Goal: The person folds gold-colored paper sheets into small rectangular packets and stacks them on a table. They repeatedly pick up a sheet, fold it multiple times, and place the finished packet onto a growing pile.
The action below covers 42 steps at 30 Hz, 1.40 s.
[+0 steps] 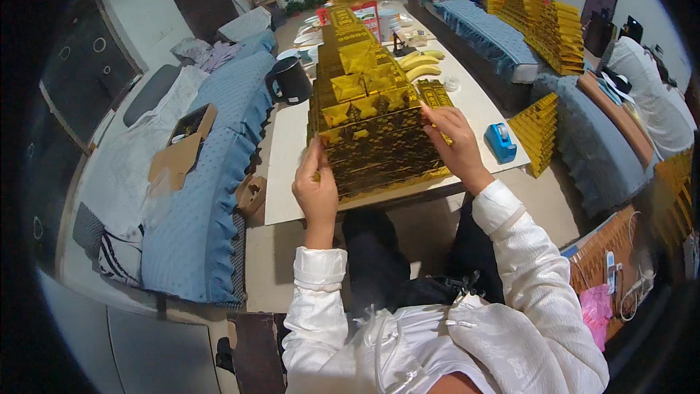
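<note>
A tall stepped stack of folded gold foil-paper pieces stands at the near edge of the white table, printed with dark patterns and characters. My left hand holds its near left edge, thumb and fingers upright against the side. At the near right corner, my right hand pinches the upper edge between thumb and fingers. Smaller gold folded pieces sit in rows on top of the stack. Beside my right hand lies a separate bundle of gold paper. The undersides of the held pieces are hidden.
On the white table are a blue tape dispenser, bananas and a black mug. Blue-covered sofas flank it. More gold stacks stand on the right sofa and against the table's right side.
</note>
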Motion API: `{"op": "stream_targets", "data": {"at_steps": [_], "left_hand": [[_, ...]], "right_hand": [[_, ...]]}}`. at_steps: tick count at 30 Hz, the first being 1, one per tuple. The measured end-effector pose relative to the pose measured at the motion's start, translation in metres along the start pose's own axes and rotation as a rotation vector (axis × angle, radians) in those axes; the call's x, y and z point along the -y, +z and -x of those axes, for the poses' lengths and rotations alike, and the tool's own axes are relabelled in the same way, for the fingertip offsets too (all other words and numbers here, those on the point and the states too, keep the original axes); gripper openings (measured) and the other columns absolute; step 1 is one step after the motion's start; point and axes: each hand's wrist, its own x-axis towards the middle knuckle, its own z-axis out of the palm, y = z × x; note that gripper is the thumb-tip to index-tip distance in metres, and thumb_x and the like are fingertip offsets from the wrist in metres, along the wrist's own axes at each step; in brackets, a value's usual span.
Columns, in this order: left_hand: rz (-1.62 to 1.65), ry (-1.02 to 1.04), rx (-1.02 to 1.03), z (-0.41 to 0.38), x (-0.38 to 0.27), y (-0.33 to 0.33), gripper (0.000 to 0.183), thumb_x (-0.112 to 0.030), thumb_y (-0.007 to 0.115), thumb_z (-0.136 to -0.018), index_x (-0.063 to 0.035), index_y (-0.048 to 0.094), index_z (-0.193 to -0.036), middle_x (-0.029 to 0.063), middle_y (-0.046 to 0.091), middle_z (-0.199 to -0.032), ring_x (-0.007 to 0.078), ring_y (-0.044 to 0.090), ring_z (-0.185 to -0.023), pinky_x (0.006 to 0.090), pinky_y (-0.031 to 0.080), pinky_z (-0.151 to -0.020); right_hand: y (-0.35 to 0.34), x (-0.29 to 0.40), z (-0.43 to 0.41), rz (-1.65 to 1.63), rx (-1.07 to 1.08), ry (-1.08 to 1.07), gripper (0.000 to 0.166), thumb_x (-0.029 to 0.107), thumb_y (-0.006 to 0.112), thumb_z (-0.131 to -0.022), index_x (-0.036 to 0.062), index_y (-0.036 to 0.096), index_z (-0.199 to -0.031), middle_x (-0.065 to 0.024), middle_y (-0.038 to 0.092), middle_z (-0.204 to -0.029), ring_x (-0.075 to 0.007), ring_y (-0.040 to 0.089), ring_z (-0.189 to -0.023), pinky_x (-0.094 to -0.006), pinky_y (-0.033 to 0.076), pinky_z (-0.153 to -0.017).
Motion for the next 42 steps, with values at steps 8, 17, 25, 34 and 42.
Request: {"op": "stream_targets", "data": {"at_steps": [8,17,25,34,42], "left_hand": [[-0.040,0.022,0.000,-0.001,-0.008,-0.002,0.039,0.003,0.058,-0.095,-0.0015,0.065,-0.133,0.0174,0.070,-0.127,0.0293,0.068,-0.119,0.0352,0.052,-0.100],[-0.024,0.025,0.004,0.000,-0.004,-0.002,0.039,0.005,0.056,-0.095,-0.0001,0.065,-0.133,0.0182,0.070,-0.127,0.0281,0.068,-0.119,0.0352,0.052,-0.099],[-0.009,0.022,0.008,0.000,-0.005,-0.002,0.041,0.005,0.057,-0.095,-0.0021,0.064,-0.135,0.0180,0.069,-0.128,0.0281,0.067,-0.120,0.0355,0.052,-0.100],[0.029,0.016,0.035,-0.001,-0.015,-0.007,0.048,0.006,0.055,-0.095,-0.0070,0.061,-0.141,0.0175,0.069,-0.130,0.0278,0.067,-0.120,0.0353,0.052,-0.099],[-0.094,0.111,-0.014,-0.006,-0.024,-0.012,0.052,0.006,0.058,-0.091,-0.0121,0.062,-0.140,0.0158,0.065,-0.137,0.0312,0.062,-0.126,0.0391,0.047,-0.104]], "right_hand": [[-0.001,0.001,0.000,-0.001,0.003,-0.015,0.053,0.000,0.071,-0.089,0.0113,0.062,-0.140,-0.0096,0.071,-0.111,-0.0293,0.064,-0.104,-0.0378,0.052,-0.092],[-0.001,0.000,0.000,-0.007,0.012,-0.008,0.052,0.000,0.070,-0.089,0.0103,0.062,-0.139,-0.0098,0.071,-0.112,-0.0298,0.064,-0.106,-0.0386,0.052,-0.093],[-0.003,0.000,0.001,-0.014,0.027,-0.007,0.053,-0.001,0.071,-0.089,0.0101,0.061,-0.140,-0.0106,0.071,-0.112,-0.0302,0.064,-0.107,-0.0391,0.051,-0.094],[-0.005,0.000,0.000,-0.044,0.033,-0.019,0.052,-0.001,0.070,-0.090,0.0106,0.061,-0.140,-0.0107,0.070,-0.115,-0.0300,0.064,-0.107,-0.0395,0.051,-0.094],[-0.009,0.008,-0.002,-0.163,0.019,0.103,0.051,-0.001,0.069,-0.090,0.0112,0.060,-0.139,-0.0114,0.068,-0.117,-0.0299,0.063,-0.108,-0.0388,0.051,-0.095]]}}
